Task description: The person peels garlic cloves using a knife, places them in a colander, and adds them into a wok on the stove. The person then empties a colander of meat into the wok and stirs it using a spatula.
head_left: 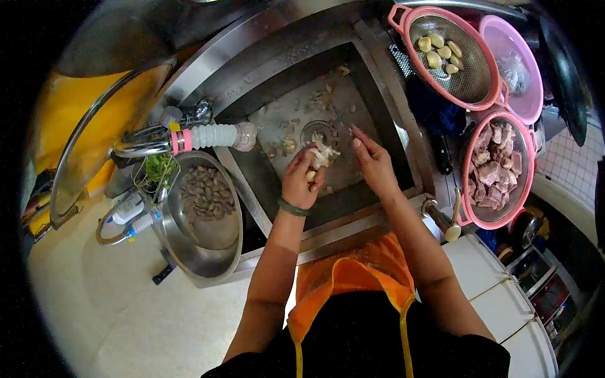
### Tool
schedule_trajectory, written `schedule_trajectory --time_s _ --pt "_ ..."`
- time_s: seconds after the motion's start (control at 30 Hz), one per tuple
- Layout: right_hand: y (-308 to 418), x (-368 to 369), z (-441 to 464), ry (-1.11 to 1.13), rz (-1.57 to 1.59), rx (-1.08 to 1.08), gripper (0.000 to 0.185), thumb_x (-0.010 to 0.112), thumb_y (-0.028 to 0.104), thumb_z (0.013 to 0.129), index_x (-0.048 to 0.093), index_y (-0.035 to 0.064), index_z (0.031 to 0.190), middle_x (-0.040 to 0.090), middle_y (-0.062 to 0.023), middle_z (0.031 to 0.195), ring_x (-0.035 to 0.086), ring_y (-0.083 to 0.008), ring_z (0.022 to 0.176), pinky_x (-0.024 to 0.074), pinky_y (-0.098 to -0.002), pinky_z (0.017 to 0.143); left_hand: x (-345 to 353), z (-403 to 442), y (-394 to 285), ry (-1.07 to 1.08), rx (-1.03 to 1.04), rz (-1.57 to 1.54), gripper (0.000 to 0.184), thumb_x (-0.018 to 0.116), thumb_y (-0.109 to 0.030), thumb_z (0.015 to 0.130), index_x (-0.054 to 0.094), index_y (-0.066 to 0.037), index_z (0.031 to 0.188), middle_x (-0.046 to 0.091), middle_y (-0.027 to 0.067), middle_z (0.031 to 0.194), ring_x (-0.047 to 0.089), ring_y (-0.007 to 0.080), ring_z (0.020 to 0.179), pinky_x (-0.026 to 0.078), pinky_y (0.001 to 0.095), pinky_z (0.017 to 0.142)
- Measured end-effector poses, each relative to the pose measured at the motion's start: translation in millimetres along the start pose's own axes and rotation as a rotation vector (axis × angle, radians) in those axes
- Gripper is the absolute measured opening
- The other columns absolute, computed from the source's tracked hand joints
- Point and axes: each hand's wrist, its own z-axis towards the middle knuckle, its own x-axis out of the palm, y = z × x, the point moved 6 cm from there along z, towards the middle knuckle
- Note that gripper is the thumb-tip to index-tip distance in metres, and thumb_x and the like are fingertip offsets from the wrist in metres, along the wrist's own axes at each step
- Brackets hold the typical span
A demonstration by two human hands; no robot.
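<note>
My left hand [301, 179] is closed around garlic [323, 155] with loose papery skin, above the sink [257, 213]. Pale cloves show between its fingers, and a green bangle [293, 208] circles that wrist. To its right, also over the basin, my right hand [377, 165] has its thumb and forefinger pinched together. Whatever is in that pinch is too small and dim to name. Bits of garlic skin [288, 145] lie scattered over the wet sink floor around the drain [317, 130].
Left of the basin, a metal bowl [208, 257] holds shellfish [207, 194], with green herbs [156, 171] beside it. A flexible tap hose [214, 135] reaches over the sink. At right stand a pink strainer [484, 101] with peeled garlic, another pink strainer [467, 205] with meat [495, 167], and a pink basin [534, 75].
</note>
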Motion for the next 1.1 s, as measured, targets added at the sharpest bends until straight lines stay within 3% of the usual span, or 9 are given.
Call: schedule_trajectory --time_s 0.07,0.17,0.3,0.33,0.5,0.57,0.67,0.77,1.1 --pt "-3.5 4.1 -0.9 0.021 0.013 -0.064 0.040 0.052 0.027 0.091 0.050 0.0110 0.127 0.044 0.0051 0.069 0.038 -0.0043 0.061 0.0330 -0.0184 0.055 5.7 -3.0 -6.2 -0.050 0.039 0.083 0.022 0.045 -0.019 0.094 0.050 -0.004 0.109 0.049 0.0017 0.073 0.043 0.0087 0.049 0.029 0.0214 0.038" --pt "7.8 23.6 -16.3 0.171 -0.009 -0.103 0.041 0.053 0.028 0.091 0.049 0.0084 0.127 0.055 -0.0004 0.085 0.045 -0.0064 0.068 0.0400 -0.0217 0.063 6.7 1.1 -12.3 -0.084 0.238 0.474 0.021 0.044 -0.017 0.094 0.047 -0.004 0.111 0.052 0.0018 0.078 0.043 0.0087 0.048 0.032 0.0212 0.038" --pt "-9.4 33.1 -15.6 0.265 -0.102 0.004 0.043 0.053 0.025 0.090 0.046 0.0087 0.130 0.059 -0.0073 0.109 0.051 -0.0109 0.088 0.0425 -0.0242 0.079 4.4 -0.8 -6.9 -0.084 0.212 0.382 0.020 0.042 -0.020 0.095 0.043 -0.006 0.110 0.057 0.0050 0.084 0.043 0.0092 0.045 0.033 0.0208 0.038" --pt "-8.8 31.1 -14.9 0.252 -0.065 0.138 0.044 0.052 0.024 0.091 0.043 0.0103 0.132 0.059 -0.0094 0.113 0.054 -0.0126 0.095 0.0431 -0.0272 0.082 12.7 -5.3 -12.9 -0.098 0.181 0.369 0.020 0.041 -0.020 0.095 0.043 -0.006 0.109 0.057 0.0056 0.085 0.043 0.0093 0.045 0.033 0.0206 0.038" --pt "8.0 29.9 -15.1 0.129 -0.183 -0.393 0.044 0.053 0.028 0.089 0.044 0.0180 0.131 0.066 -0.0110 0.094 0.063 -0.0198 0.075 0.0479 -0.0339 0.068 3.2 -5.6 -8.6 -0.057 0.127 0.273 0.018 0.040 -0.020 0.095 0.045 -0.007 0.107 0.056 0.0068 0.084 0.045 0.0091 0.047 0.031 0.0212 0.037" --pt "14.1 34.4 -22.4 0.138 -0.302 -0.461 0.044 0.053 0.030 0.088 0.044 0.0232 0.131 0.066 -0.0145 0.088 0.064 -0.0256 0.070 0.0484 -0.0362 0.064 -0.6 -8.7 -5.0 -0.091 0.143 0.243 0.018 0.040 -0.018 0.095 0.046 -0.007 0.107 0.056 0.0059 0.084 0.045 0.0086 0.047 0.030 0.0214 0.037" --pt "21.6 38.1 -28.5 0.203 -0.434 -0.298 0.043 0.054 0.034 0.087 0.045 0.0302 0.129 0.063 -0.0193 0.081 0.062 -0.0335 0.066 0.0482 -0.0382 0.062 6.8 -14.5 -5.7 -0.183 0.111 0.246 0.019 0.042 -0.016 0.094 0.048 -0.009 0.110 0.054 0.0022 0.083 0.044 0.0071 0.051 0.030 0.0204 0.038" --pt "22.9 40.2 -29.5 0.207 -0.444 -0.294 0.042 0.053 0.036 0.087 0.045 0.0329 0.128 0.061 -0.0204 0.078 0.060 -0.0363 0.064 0.0478 -0.0395 0.060 9.8 -16.4 -8.9 -0.136 0.117 0.268 0.018 0.042 -0.016 0.094 0.048 -0.010 0.110 0.053 0.0007 0.083 0.043 0.0058 0.051 0.030 0.0193 0.038" --pt "21.5 46.1 -21.8 0.194 -0.415 -0.346 0.039 0.050 0.036 0.088 0.046 0.0350 0.127 0.063 -0.0169 0.085 0.061 -0.0354 0.069 0.0487 -0.0397 0.063 8.7 -11.9 -25.3 -0.122 0.218 0.482 0.017 0.042 -0.018 0.095 0.048 -0.009 0.108 0.048 -0.0027 0.076 0.041 0.0044 0.051 0.031 0.0189 0.041"
